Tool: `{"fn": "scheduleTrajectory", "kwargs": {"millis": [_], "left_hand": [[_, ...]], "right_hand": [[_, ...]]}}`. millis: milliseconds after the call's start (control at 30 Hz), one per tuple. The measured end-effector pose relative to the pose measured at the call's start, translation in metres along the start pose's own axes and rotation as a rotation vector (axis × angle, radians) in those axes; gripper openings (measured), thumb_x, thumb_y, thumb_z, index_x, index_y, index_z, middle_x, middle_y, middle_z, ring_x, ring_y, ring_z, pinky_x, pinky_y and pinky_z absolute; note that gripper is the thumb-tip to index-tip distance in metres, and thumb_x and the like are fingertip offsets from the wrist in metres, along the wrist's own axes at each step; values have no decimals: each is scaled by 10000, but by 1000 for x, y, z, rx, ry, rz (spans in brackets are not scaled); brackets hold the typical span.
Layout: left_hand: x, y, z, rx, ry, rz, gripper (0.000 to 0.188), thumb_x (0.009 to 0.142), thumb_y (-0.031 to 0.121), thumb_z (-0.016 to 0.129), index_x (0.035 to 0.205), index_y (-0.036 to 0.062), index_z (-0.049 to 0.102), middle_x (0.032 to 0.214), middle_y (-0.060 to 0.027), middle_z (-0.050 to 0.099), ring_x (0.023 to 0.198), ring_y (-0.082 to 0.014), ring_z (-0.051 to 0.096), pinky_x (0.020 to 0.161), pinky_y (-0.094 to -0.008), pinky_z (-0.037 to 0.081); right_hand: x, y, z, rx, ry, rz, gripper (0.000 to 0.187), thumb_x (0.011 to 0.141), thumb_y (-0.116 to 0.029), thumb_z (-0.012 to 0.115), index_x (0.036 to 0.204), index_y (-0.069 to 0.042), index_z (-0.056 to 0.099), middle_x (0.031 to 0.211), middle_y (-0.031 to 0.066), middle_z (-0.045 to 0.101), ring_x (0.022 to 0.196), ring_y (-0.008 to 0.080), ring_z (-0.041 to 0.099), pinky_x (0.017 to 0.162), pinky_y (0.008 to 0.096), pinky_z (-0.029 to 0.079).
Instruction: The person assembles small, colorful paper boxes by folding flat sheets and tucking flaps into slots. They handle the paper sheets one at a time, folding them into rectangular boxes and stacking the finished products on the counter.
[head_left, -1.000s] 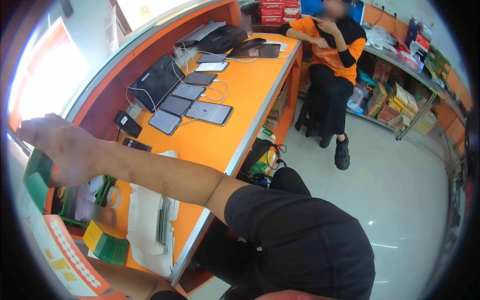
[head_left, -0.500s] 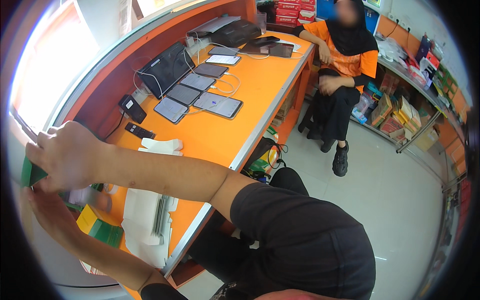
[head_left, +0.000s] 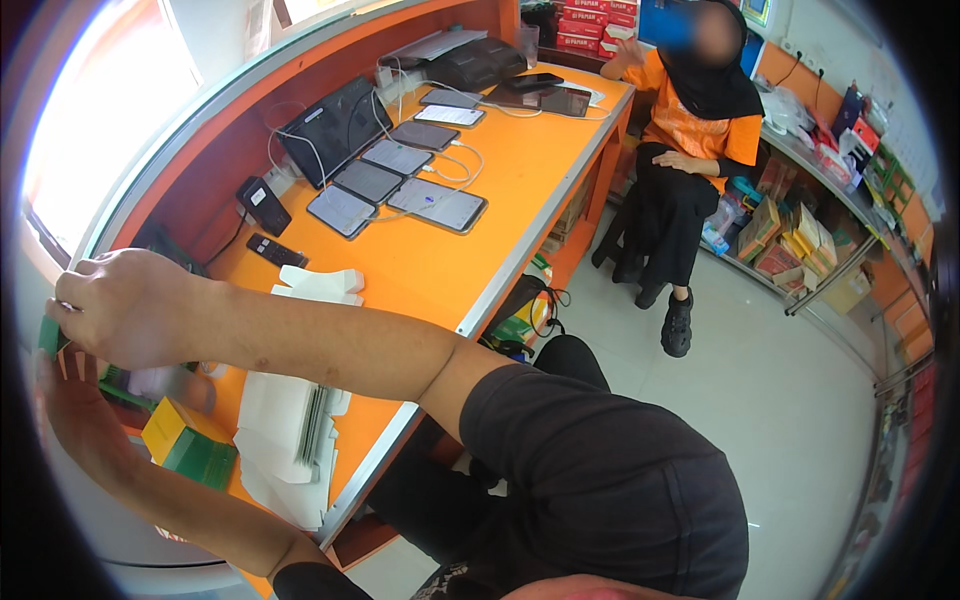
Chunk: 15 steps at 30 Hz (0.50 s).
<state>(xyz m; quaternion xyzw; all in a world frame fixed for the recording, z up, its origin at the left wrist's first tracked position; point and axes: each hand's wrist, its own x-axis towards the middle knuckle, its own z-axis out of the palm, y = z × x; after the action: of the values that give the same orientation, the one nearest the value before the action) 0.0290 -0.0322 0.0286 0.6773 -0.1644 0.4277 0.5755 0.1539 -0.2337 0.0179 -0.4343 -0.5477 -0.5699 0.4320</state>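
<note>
At the far left rim my right hand (head_left: pixel 135 310) is closed, its fingers curled round the edge of a small green carton (head_left: pixel 48 337), most of which is hidden. Just below it, my left hand (head_left: pixel 75 390) has its fingers upright against the same carton; its grip shows only in part. A yellow and green box (head_left: pixel 190 445) stands by my left forearm. White flat cartons (head_left: pixel 285 430) lie in a stack under my right forearm, with a white flap (head_left: pixel 320 285) showing beyond it.
Several phones (head_left: pixel 440 205) with white cables lie on the orange counter (head_left: pixel 520 160), near a dark tablet (head_left: pixel 335 130). A black handset (head_left: pixel 265 205) and a small keypad phone (head_left: pixel 276 250) are closer. A seated person in orange (head_left: pixel 690 130) is at the far end, before a shelf (head_left: pixel 830 165).
My right hand has turned and moved slightly up over the green carton, covering more of it. The yellow and green box looks shifted slightly left. The seated person has raised one hand.
</note>
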Motion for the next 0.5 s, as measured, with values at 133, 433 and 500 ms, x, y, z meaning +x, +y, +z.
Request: {"fn": "scheduleTrajectory", "kwargs": {"millis": [133,433,500], "left_hand": [[1,0,-6,10,16,-81,501,1031,278,468,1413,-44,431,1434,-195,471,1403,-352,401,1171,-555,317],[0,6,-9,47,49,-95,468,1024,284,464,1347,-42,554,1355,-168,603,1348,-262,512,1188,-442,329],[0,14,4,86,55,-139,481,1022,290,477,1364,-41,547,1350,-158,615,1345,-242,519,1187,-424,325]], "right_hand": [[2,4,-1,135,1,37,218,793,-129,654,970,-1,663,891,103,628,816,263,685,709,364,577],[10,8,-28,313,-269,352,187,853,-179,647,993,-57,670,905,133,689,877,330,685,797,436,542],[13,10,-33,333,-277,376,202,851,-183,644,995,-43,665,896,151,694,873,348,683,792,442,537]]}}
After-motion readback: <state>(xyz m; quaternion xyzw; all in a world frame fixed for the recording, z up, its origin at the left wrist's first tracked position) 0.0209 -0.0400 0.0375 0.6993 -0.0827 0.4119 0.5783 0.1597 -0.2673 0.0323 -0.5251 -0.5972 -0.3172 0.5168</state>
